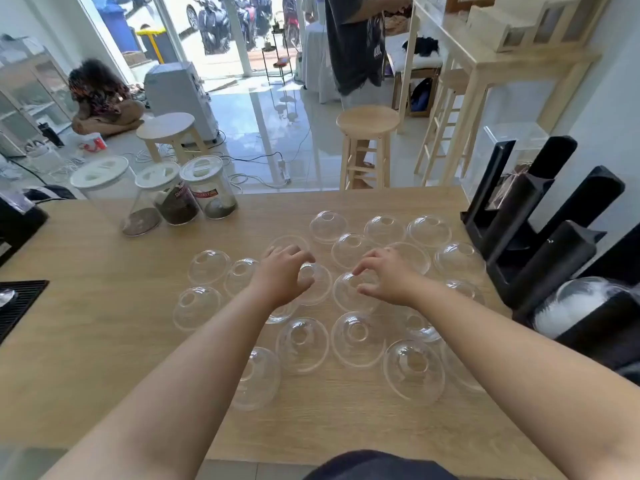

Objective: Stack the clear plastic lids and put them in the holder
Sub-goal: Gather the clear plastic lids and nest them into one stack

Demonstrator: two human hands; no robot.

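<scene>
Head view: right hand [384, 277] spread, fingertips over dome lid [353, 292] at its 8 o'clock; left hand [282, 271] spread over neighbouring lid [313, 282].

Both my hands out over clear dome lids [357, 338] spread on wood counter [104, 306]. L grip [284, 274] fingers curled atop one lid, R grip [382, 276] likewise on next. Black holder [540, 237] at R edge; three jars [180, 195] far L.
</scene>
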